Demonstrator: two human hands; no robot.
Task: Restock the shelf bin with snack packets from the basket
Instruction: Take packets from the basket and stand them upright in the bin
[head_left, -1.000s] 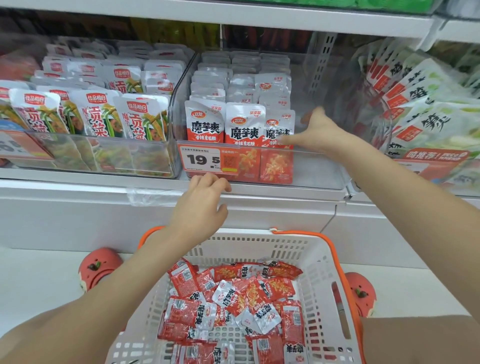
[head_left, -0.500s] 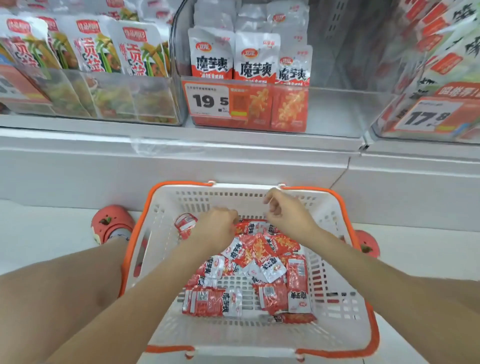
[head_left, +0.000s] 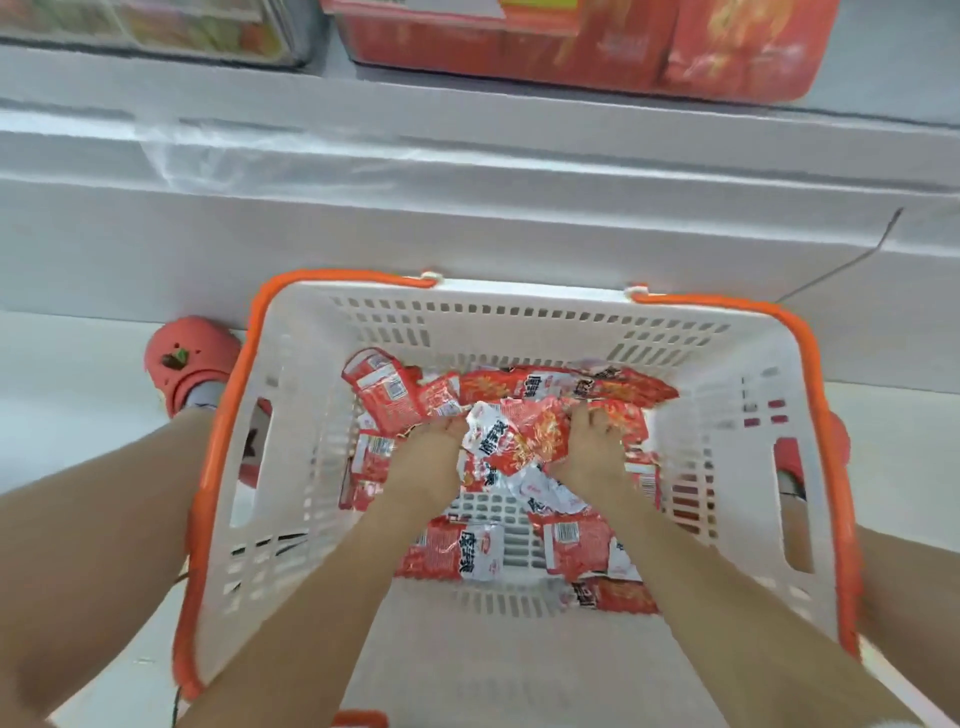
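Being gathered by both hands, left hand (head_left: 434, 457) and right hand (head_left: 592, 452) with fingers buried and their curl unclear, crinkly red-and-white foil snack packets (head_left: 511, 436) in the white slotted plastic basket (head_left: 727, 395) are awaiting lifting toward the clear shelf bin (head_left: 582, 47).

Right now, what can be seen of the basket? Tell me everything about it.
The basket is white slotted plastic, rectangular, with orange handles folded down along its rim and a cut-out opening in each side wall. It stands upright on the pale floor against the shelf base, between the person's legs. Red and white snack packets lie loose on its bottom, part of the grid showing. The left hand and right hand reach in among them.
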